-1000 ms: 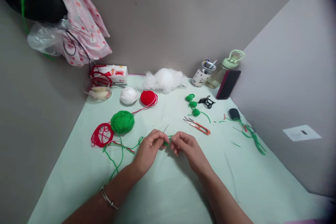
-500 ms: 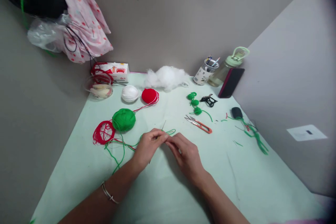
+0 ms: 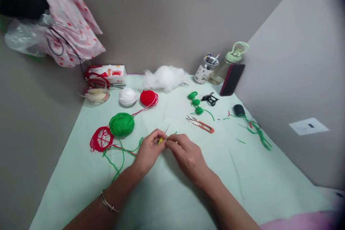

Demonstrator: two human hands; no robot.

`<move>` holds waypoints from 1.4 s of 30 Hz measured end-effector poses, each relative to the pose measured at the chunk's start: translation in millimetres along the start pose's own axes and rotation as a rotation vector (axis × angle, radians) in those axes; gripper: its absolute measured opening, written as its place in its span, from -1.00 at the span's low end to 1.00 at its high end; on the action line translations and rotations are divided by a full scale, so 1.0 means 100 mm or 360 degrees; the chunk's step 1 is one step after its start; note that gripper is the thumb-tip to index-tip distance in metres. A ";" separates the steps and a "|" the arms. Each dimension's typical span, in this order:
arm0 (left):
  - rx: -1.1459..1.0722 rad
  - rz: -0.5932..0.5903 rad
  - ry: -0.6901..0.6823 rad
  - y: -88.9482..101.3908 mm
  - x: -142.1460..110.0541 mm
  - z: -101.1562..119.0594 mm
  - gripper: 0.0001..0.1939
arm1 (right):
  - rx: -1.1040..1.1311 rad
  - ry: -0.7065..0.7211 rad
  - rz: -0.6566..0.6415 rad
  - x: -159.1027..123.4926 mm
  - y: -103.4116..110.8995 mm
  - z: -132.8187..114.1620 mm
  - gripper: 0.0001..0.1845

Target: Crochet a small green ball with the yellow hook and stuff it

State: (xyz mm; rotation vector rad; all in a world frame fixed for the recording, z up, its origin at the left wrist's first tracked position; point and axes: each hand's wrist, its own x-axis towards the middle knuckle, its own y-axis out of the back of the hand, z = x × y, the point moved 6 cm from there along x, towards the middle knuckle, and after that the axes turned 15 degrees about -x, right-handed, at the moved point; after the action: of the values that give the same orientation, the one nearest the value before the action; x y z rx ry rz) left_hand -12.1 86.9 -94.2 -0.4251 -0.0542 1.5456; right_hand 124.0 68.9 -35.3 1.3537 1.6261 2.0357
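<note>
My left hand point(image 3: 149, 149) is closed around a crochet hook with a yellow grip point(image 3: 161, 141); its thin metal shaft points up and away between the hands. Close beside it, my right hand point(image 3: 187, 152) pinches green yarn point(image 3: 175, 133), a short end of which sticks out above the fingers. The fingertips of both hands meet and hide most of the work. Strands of green yarn trail leftward from my left hand toward a green yarn ball point(image 3: 122, 125). Orange-handled thread snips point(image 3: 201, 124) lie beyond my right hand.
A red yarn coil point(image 3: 101, 139), white ball point(image 3: 127, 97) and red ball point(image 3: 148, 98) sit at left. Fluffy white stuffing point(image 3: 165, 78) lies at the back. Rightward are small green pieces point(image 3: 196, 102), a black clip point(image 3: 210, 99), a phone point(image 3: 232, 79) and a bottle point(image 3: 221, 70).
The view has shifted slightly, moving the table things left. The fingers of my left hand have lifted a little, so the yellow grip now shows. The green yarn loop above my right hand shows less.
</note>
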 end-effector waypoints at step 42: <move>-0.0252 0.0069 0.0101 -0.02 -0.01 -0.05 -0.69 | 0.1610 -0.1188 -0.0399 -0.11 -0.39 0.35 -0.91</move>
State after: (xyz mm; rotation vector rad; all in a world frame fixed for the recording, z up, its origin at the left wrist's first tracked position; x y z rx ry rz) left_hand -9.0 84.6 -98.2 -0.6039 -0.1191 1.5748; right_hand 142.4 99.8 -75.4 1.7113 2.2699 0.3509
